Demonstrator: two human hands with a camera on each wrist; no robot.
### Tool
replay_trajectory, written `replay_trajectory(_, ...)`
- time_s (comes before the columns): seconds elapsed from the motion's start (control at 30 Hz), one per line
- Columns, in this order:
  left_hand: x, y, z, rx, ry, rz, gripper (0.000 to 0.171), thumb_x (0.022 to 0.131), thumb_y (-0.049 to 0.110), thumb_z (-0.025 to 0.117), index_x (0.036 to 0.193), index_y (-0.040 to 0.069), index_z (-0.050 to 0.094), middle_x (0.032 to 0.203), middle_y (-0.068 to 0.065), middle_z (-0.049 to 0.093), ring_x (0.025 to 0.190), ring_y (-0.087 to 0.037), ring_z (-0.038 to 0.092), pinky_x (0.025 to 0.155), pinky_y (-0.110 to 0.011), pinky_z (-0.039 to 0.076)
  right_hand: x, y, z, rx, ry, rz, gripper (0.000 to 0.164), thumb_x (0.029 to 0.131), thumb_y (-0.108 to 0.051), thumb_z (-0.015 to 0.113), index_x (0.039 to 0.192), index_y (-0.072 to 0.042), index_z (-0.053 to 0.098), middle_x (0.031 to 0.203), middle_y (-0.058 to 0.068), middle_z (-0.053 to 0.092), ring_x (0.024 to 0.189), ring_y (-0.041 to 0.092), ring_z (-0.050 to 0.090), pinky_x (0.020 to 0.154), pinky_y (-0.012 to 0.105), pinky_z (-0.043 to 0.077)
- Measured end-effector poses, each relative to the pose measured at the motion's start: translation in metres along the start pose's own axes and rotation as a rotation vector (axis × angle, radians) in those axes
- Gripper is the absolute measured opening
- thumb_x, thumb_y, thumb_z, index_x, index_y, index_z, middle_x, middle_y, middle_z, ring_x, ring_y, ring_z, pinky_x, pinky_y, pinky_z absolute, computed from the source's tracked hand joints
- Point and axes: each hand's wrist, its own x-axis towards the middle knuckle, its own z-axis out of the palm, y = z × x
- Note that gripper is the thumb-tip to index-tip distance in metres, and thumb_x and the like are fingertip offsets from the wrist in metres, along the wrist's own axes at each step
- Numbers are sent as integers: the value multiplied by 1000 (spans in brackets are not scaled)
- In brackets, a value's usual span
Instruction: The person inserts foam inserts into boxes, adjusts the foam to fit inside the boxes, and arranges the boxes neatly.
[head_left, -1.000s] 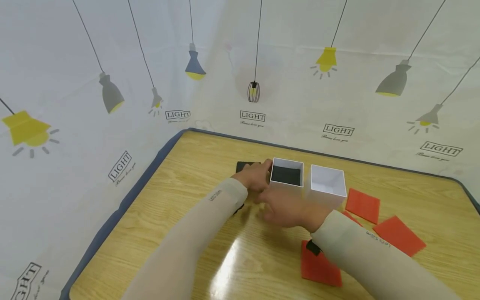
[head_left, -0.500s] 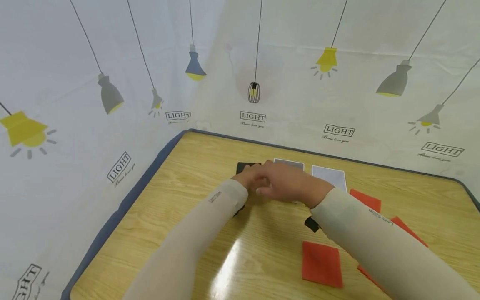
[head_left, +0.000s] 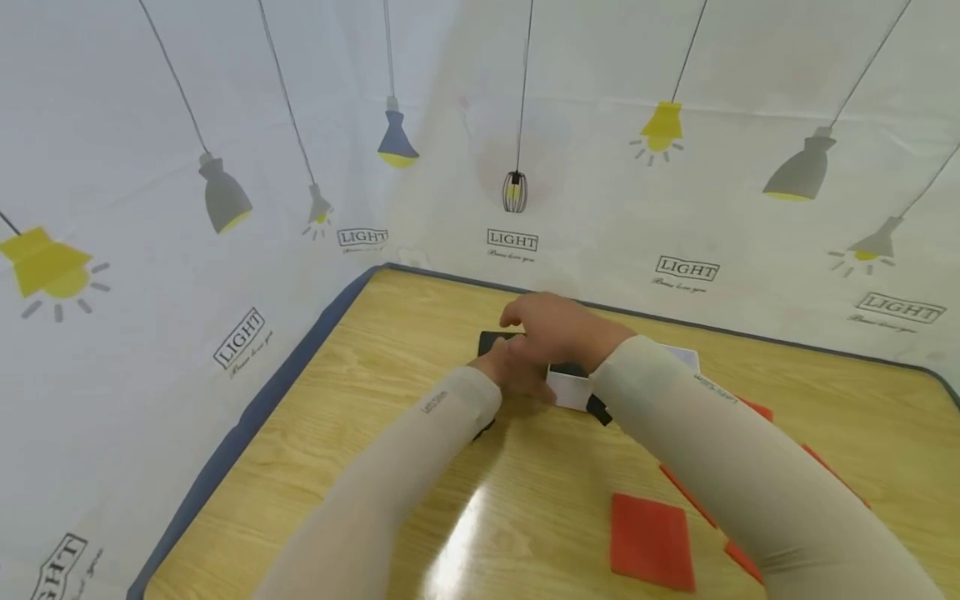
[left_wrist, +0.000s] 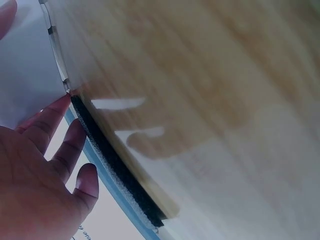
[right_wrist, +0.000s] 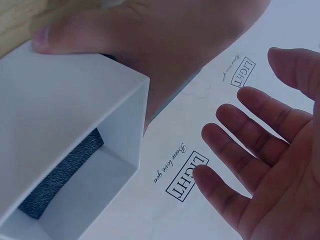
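Observation:
My left hand [head_left: 517, 371] grips a small white open-topped box [head_left: 567, 393], its thumb lying along the front wall in the head view. In the left wrist view its fingers reach along the other side of the box. Inside the box lies a dark, rough-textured sheet [right_wrist: 65, 172]. A flat black piece [left_wrist: 115, 162] of similar look rests on the table right by the left hand's fingers. My right hand [head_left: 555, 325] hovers over the left hand and the box, holding nothing. Its fingers [right_wrist: 260, 117] are spread and relaxed in the right wrist view.
A second white box [head_left: 682, 358] stands to the right, mostly hidden behind the right sleeve. Several red squares lie on the table, one red square [head_left: 651, 540] in front and others partly under the right arm. A lamp-printed white curtain [head_left: 600, 225] closes off the table's back and left.
My right hand has moved from in front of the box to up and over it, past the left hand. The left hand keeps its place at the box.

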Motion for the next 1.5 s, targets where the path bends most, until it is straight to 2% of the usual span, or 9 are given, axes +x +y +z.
replay_trajectory(0.17, 2, 0, 1, 59, 51, 92, 78, 91, 58, 75, 148, 7, 57, 155, 3, 55, 139, -12, 49, 122, -32, 35, 7, -1, -4, -32, -22, 34, 50, 102, -32, 66, 144, -6, 63, 146, 11, 63, 138, 32, 57, 116, 50, 45)
replay_trajectory(0.37, 2, -1, -1, 71, 43, 77, 79, 92, 61, 74, 148, 8, 56, 155, 3, 55, 139, -12, 49, 122, -33, 34, 9, -3, -5, -30, -30, 51, 53, 102, -33, 67, 146, -5, 61, 147, 11, 63, 139, 32, 56, 117, 50, 44)
replay_trajectory(0.47, 0, 0, -1, 38, 11, 32, 83, 92, 60, 74, 155, 11, 49, 161, 3, 50, 145, -17, 46, 124, -43, 34, 8, -2, -2, -5, -27, 57, 52, 103, -34, 67, 146, -5, 61, 148, 11, 62, 140, 32, 56, 117, 50, 44)
replay_trajectory(0.63, -5, 5, -4, -65, -33, -80, 90, 90, 56, 80, 163, 20, 42, 167, 1, 42, 154, -25, 38, 125, -63, 23, -1, 4, 3, 19, 10, 52, 49, 104, -33, 65, 144, -5, 63, 146, 11, 63, 137, 32, 58, 115, 50, 46)
replay_trajectory(0.77, -6, 6, -4, -95, -39, -129, 97, 88, 55, 83, 166, 25, 34, 170, 4, 36, 155, -25, 35, 127, -59, 22, -10, 15, 7, 20, 49, 74, 49, 103, -35, 66, 142, -5, 64, 145, 11, 63, 135, 31, 58, 113, 51, 47)
replay_trajectory(0.9, -5, 3, 2, -124, -1, -132, 109, 85, 55, 85, 169, 27, 22, 172, 5, 33, 154, -26, 37, 125, -55, 27, -21, 27, 8, 17, 85, 104, 57, 99, -36, 72, 146, -6, 60, 149, 15, 59, 138, 33, 56, 115, 53, 45)
replay_trajectory(1.07, 0, -4, 12, -139, 69, -106, 102, 82, 58, 86, 162, 24, 32, 154, 2, 55, 142, -23, 50, 118, -50, 38, -37, 45, 9, 16, 96, 134, 67, 96, -35, 78, 152, -6, 54, 155, 18, 53, 142, 37, 52, 115, 57, 44)
replay_trajectory(1.17, 2, -5, 15, -169, 91, -102, 97, 80, 56, 88, 156, 24, 37, 142, 4, 62, 131, -20, 56, 113, -47, 41, -47, 56, 11, 26, 93, 169, 71, 96, -37, 78, 154, -6, 51, 157, 19, 50, 143, 38, 51, 115, 58, 43)
replay_trajectory(1.5, 4, -7, 17, -228, 115, -113, 100, 75, 52, 92, 155, 25, 38, 142, 4, 64, 126, -23, 57, 114, -49, 41, -73, 87, 15, 55, 128, 227, 87, 87, -48, 84, 155, -7, 50, 156, 20, 50, 142, 39, 50, 115, 61, 42)
